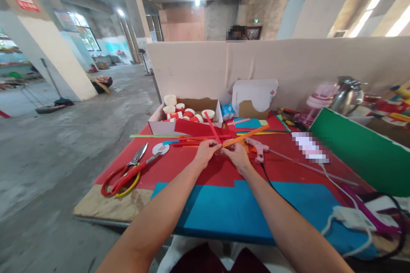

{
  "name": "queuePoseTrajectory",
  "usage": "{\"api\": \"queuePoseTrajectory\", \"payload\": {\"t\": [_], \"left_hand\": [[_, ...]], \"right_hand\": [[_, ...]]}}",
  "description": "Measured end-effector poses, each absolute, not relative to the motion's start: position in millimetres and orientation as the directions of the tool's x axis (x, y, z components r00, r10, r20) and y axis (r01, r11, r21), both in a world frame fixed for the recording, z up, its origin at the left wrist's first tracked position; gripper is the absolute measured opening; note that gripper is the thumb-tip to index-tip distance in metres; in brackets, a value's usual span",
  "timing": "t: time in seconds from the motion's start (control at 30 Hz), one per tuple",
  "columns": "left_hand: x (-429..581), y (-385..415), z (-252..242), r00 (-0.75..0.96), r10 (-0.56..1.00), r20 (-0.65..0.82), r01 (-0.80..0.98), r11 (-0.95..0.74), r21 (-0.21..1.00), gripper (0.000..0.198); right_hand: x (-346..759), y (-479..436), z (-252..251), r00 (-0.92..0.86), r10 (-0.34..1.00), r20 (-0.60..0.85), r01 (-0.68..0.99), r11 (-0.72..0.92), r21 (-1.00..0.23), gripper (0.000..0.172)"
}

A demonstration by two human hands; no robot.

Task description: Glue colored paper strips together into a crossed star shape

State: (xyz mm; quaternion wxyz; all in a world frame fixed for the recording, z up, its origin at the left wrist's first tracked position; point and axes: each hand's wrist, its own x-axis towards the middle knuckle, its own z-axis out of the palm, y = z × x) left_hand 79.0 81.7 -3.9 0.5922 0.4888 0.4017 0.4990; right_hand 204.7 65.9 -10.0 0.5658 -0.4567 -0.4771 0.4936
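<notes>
Reaching forward over table (179, 166).
Pinching red strip (211, 128) in left hand (205, 152), orange strip (246, 135) in right hand (238, 156), near glue gun (258, 148).

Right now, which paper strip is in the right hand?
The orange strip, slanting up-right from the right hand; the left hand pinches the red strip, others lie flat.

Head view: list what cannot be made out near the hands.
- Head view: where the red strip and orange strip meet, covered by the left hand and right hand.
- Head view: item beside the glue gun, blurred.
- Head view: paper cups' bases, hidden by the cardboard box wall.
</notes>
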Motion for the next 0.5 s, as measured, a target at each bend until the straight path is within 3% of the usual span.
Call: {"api": "queuePoseTrajectory", "payload": {"t": [0.2, 0.5], "left_hand": [[77.7, 81.3, -2.8, 0.163, 0.987, -0.003, -0.208, 0.037, 0.977, 0.025], [76.2, 85.3, -7.4, 0.157, 0.988, -0.011, -0.211, 0.045, 0.977, 0.023]], "right_hand": [[202.2, 65.1, -11.6, -0.019, 1.000, -0.004, -0.291, -0.009, -0.957, 0.029], [207.7, 67.5, -13.9, 0.032, 0.999, 0.039, -0.253, 0.045, -0.966, 0.029]]}}
